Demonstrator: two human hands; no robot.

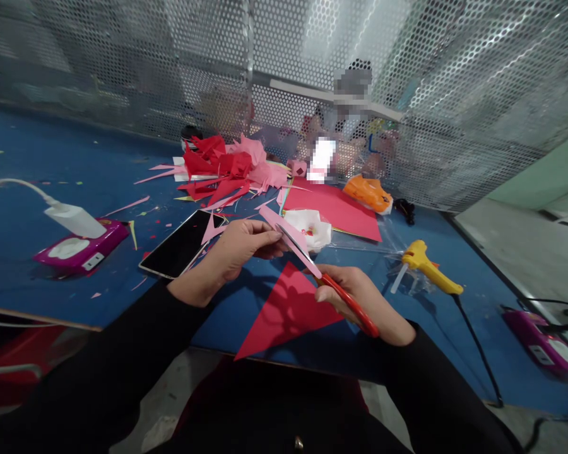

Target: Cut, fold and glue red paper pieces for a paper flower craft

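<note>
My left hand (239, 249) pinches a narrow pink paper strip (271, 217) above the blue table (38, 176). My right hand (360, 299) is closed round the red handles of scissors (331, 287), and their blades lie along the pink strip near my left fingertips. A red paper triangle (284, 312) lies on the table under both hands, reaching over the front edge. Both arms wear black sleeves.
A dark phone (180, 246) lies left of my hands. A pile of red and pink scraps (227, 170) and a red sheet (336, 211) sit behind. A yellow glue gun (428, 265), an orange object (369, 192), two magenta boxes (78, 249) and a perforated metal screen (454, 94) surround them.
</note>
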